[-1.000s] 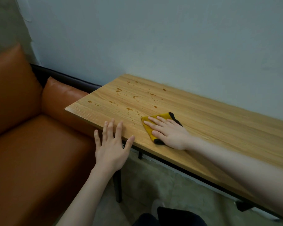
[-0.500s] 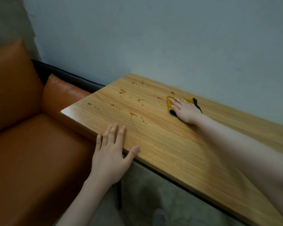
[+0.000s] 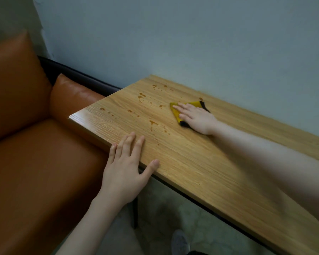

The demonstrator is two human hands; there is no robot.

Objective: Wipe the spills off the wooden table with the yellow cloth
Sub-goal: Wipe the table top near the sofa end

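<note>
Yellow cloth [image 3: 177, 112], folded with a dark edge, lies toward the far side of the wooden table [image 3: 201, 162] under my right hand [image 3: 197, 119], fingers flat and straight on it. Brown spills [image 3: 152, 123] dot the wood to its left. My left hand [image 3: 126, 168] rests spread on the near edge, beside an orange sofa [image 3: 35, 153]

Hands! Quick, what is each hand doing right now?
Left hand: open, fingers flat on the wooden table edge, holding nothing.
Right hand: open, straight fingers pressing the yellow cloth onto the table.
</note>
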